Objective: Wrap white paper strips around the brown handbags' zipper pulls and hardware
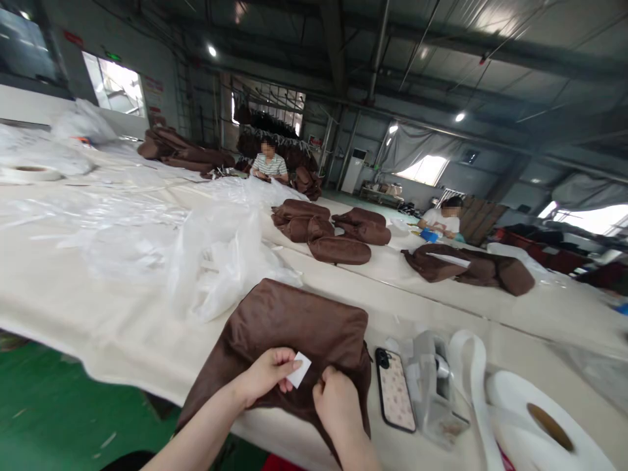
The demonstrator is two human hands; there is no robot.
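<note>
A brown leather-like cloth piece (299, 317) lies at the near edge of the table, one side hanging over it. My left hand (269, 376) is closed over the cloth, pinching a small white square label (299, 370) between thumb and fingers. Just right of the label, my right hand (338, 400) rests at the cloth with its fingers curled in. What those fingers hold, if anything, is hidden. A phone in a patterned case (395, 392) lies beside the cloth, to the right of my right hand.
Right of the phone are a tape dispenser (432, 386) and a large white roll (532, 422). Clear plastic bags (220, 255) lie ahead left. Several brown bundles (338, 250) sit farther off. Two people (269, 163) work at the far side. The table edge drops to a green floor (73, 405).
</note>
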